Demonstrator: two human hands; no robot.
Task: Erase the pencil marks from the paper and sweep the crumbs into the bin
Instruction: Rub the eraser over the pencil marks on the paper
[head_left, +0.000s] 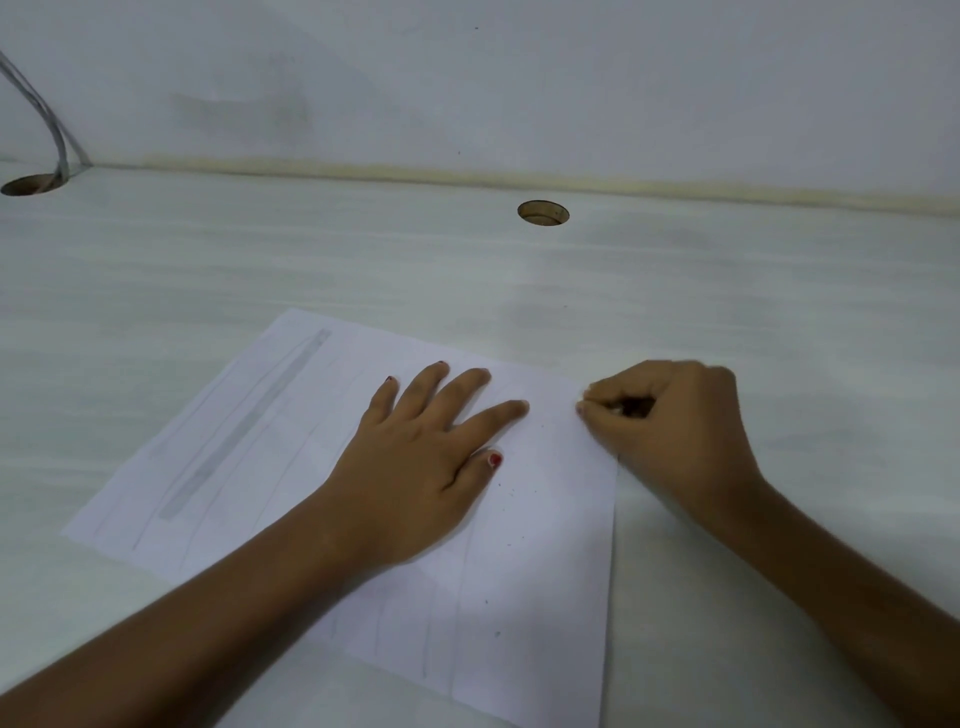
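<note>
White sheet of thin paper (545, 519) lies flat on the pale wood-grain worktop (311, 249), skewed, near edge running out of frame at the bottom. Faint grey pencil marks (244, 426) remain: a long shaded band on the left part, thin lines beside it and lower down. Dark eraser crumbs (511, 491) are scattered on the sheet just right of the left thumb, a few more lower.

Left hand (415, 457): palm down, fingers straight and spread, pressing the sheet mid-page to pin it. Right hand (670, 415): fingers curled, tips pinched on a small pale piece (614, 410), probably an eraser but mostly hidden, at the sheet's right edge. Hands apart, near each other.

Handling, by judgement: paper is light, limp and slides easily on this smooth top, and it will buckle or tear if rubbed unpinned. Hold it flat close to the rubbing spot and stroke away from the holding hand. Crumbs are tiny and loose, so sweep them with the hand's edge or tip the sheet. Erasing looks only partly done; the left band is untouched.

No bin in view. Round cable hole (543, 213) at the back, a second hole (31, 184) far left with a grey cable (47, 119) running into it.
</note>
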